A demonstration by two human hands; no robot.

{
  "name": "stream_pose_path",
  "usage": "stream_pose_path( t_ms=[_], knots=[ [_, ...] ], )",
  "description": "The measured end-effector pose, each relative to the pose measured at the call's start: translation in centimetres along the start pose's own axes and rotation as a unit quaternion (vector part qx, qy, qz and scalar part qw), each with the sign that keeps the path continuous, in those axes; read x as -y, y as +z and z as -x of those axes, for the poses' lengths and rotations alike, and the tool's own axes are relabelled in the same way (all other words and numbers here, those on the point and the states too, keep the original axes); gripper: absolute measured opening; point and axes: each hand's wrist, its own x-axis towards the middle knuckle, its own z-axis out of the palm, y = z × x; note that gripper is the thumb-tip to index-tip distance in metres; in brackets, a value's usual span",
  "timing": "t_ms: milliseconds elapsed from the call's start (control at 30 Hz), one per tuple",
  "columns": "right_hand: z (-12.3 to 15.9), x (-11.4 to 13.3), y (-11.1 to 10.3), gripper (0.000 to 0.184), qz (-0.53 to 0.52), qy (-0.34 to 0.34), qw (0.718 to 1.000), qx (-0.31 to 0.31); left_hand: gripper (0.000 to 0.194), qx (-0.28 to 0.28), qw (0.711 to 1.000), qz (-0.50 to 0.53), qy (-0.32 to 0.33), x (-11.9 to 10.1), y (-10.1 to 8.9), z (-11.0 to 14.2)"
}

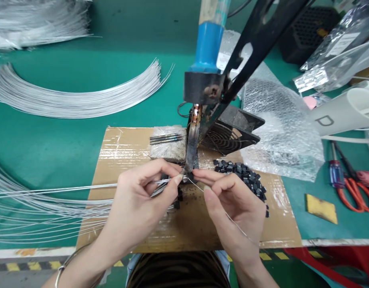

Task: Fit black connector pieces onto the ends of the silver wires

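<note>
My left hand [144,202] is closed, thumb and forefinger pinching thin grey-white wires [97,187] near their ends. My right hand [240,204] is closed on a strand of solder wire [238,228], which runs past the thumb to the work point. Its forefinger tip is beside a small black part [190,176] at the wire ends; whether they touch is hard to make out. Directly above is a blue-handled soldering iron [208,48], clamped in a black metal arm [250,48], its tip pointing down between my fingertips.
A cardboard sheet [112,148] lies beneath, bearing a pile of small black parts [244,176] and a fan [229,132]. Wire bundles [82,104] lie left. Red-handled scissors [352,196], a screwdriver [336,172], a yellow sponge [321,209] and bubble wrap [280,120] are right.
</note>
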Motion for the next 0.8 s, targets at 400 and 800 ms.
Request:
stream_pose_path(
  t_ms=[400, 800],
  knots=[
    [0.11, -0.17, -0.02, 0.020, 0.005, -0.016, 1.000, 0.000, 0.007, -0.006, 1.000, -0.001, 0.008, -0.01, 0.20, -0.01],
    [0.09, -0.20, -0.02, 0.020, 0.031, -0.017, 0.999, -0.007, 0.009, -0.006, 1.000, 0.015, 0.013, 0.04, 0.12, 0.07]
  ],
)
